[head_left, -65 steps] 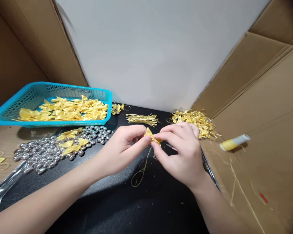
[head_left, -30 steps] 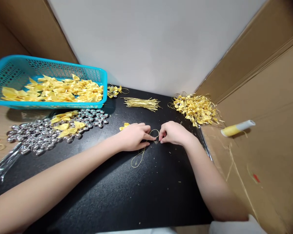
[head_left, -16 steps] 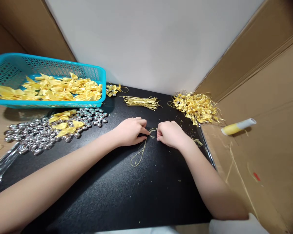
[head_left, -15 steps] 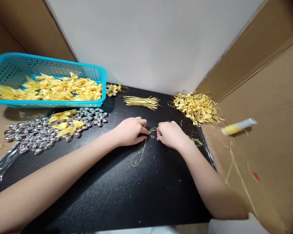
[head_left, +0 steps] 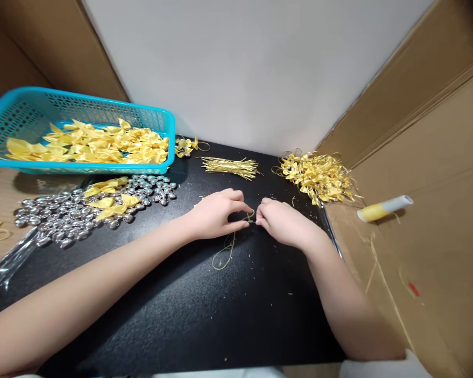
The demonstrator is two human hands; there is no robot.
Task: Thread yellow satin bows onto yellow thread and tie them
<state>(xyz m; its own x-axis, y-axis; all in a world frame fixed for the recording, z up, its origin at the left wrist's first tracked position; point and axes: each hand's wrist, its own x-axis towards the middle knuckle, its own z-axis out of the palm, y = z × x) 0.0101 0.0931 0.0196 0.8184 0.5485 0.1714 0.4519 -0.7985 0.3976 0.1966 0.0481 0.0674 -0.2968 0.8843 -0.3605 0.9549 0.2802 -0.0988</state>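
Observation:
A thin gold cord (head_left: 232, 245) lies in a loop on the black tabletop, and its upper end runs up to my fingers. My left hand (head_left: 220, 214) has the cord at its thumb and index finger, whose tips stand a little apart with a small loop between them. Close on the right, my right hand (head_left: 281, 220) is closed, thumb against curled fingers, pinching the cord's end near a small knot. The fingertips partly hide the knot.
A blue basket (head_left: 102, 167) of yellow ribbon bows stands at the left. Before it lie silver heart-shaped beads (head_left: 59, 220) and loose bows (head_left: 112, 207). Cut gold cords (head_left: 232, 167) lie behind my hands; finished-looking bow loops (head_left: 319, 176) are heaped right, near a yellow-white tube (head_left: 384, 208).
My left hand has shifted right, its thumb and index finger now spread wider around the small loop. My right hand has turned slightly and stays closed. The view has shifted slightly.

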